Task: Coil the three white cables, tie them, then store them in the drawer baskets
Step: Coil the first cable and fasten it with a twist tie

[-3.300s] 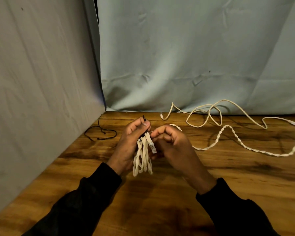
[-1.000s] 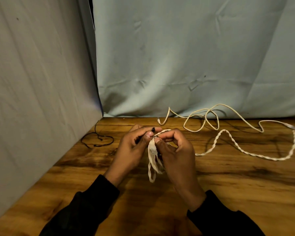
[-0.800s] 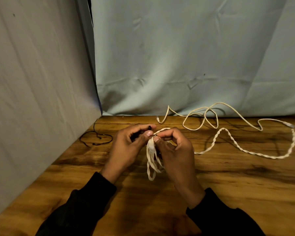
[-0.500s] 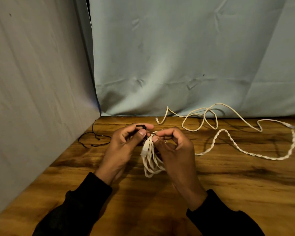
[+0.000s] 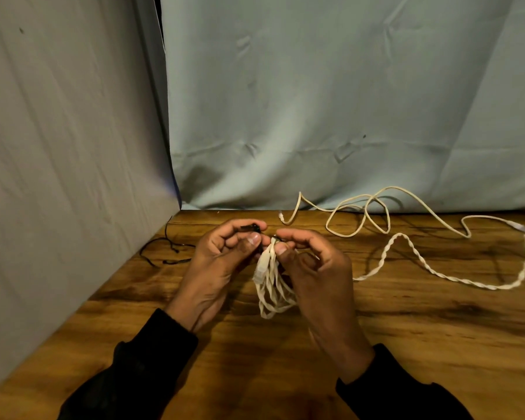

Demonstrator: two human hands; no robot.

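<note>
I see the bundle has opened out since a second ago: the coiled cable point(image 5: 270, 286) hangs in looser loops between my hands, above the desk's middle. My left hand point(image 5: 222, 262) now pinches the black tie point(image 5: 250, 228) at its fingertips, clear of the coil; my right hand point(image 5: 312, 268) pinches the coil's top. I judge the tying is only beginning. Two more white cables point(image 5: 406, 234) sprawl loose toward the desk's point(image 5: 406, 328) far right edge. Spare black ties point(image 5: 167, 253) lie at the far left corner. Grey cloth point(image 5: 315, 101) backs the desk; no drawer shows.
</note>
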